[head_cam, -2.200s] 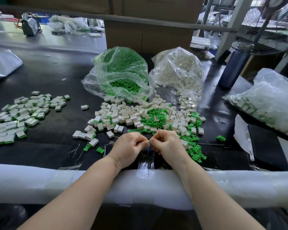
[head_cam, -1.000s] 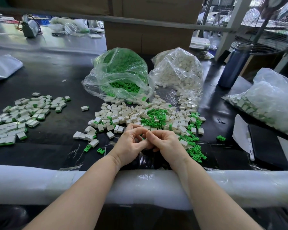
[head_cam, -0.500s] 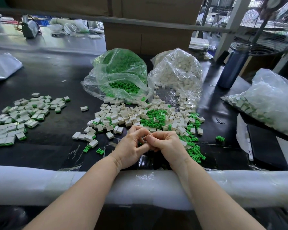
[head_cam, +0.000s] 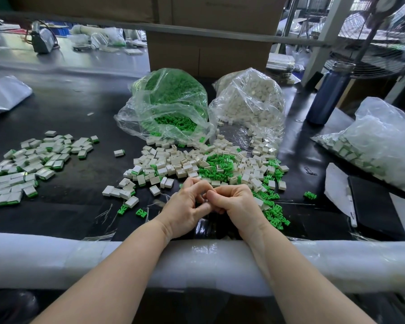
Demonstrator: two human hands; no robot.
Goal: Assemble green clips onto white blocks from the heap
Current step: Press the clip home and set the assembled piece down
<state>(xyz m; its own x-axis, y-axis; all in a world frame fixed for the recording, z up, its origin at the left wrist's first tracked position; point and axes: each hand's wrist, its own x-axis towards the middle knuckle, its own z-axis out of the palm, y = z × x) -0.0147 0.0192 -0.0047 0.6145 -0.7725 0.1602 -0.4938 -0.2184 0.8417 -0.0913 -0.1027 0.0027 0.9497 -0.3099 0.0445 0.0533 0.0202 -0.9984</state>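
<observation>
Resting both forearms on the foam-wrapped rail (head_cam: 56,258) along the near edge of the worktop (head_cam: 75,113), the person brings the left hand (head_cam: 185,211) and right hand (head_cam: 239,204) together just above the dark, matte surface. Fingers of both hands are curled inward and the fingertips meet; whatever they pinch between them is hidden, so its long axis and heading cannot be told.

The heap (head_cam: 197,164) lies just beyond the hands, toward the worktop centre. It mixes small, hard, box-shaped white blocks (head_cam: 166,170), some showing a rectangular slot, with smaller, pronged green clips (head_cam: 216,163). Parts lie at random headings with no common axis. A trail of loose green clips runs from the heap toward the near edge beside the right hand.

Behind the heap, two crinkled clear plastic bags lie open toward the person: the green clip bag (head_cam: 171,101) on the left, the white block bag (head_cam: 250,99) touching it on the right.

Toward the left edge, a flat spread of assembled blocks (head_cam: 31,164) lies well apart from the heap, each white with a green strip at one end.

Toward the right edge sit a third clear bag (head_cam: 384,141) of parts, a dark blue cylindrical bottle (head_cam: 330,94) standing upright, and a flat black slab (head_cam: 374,206).
</observation>
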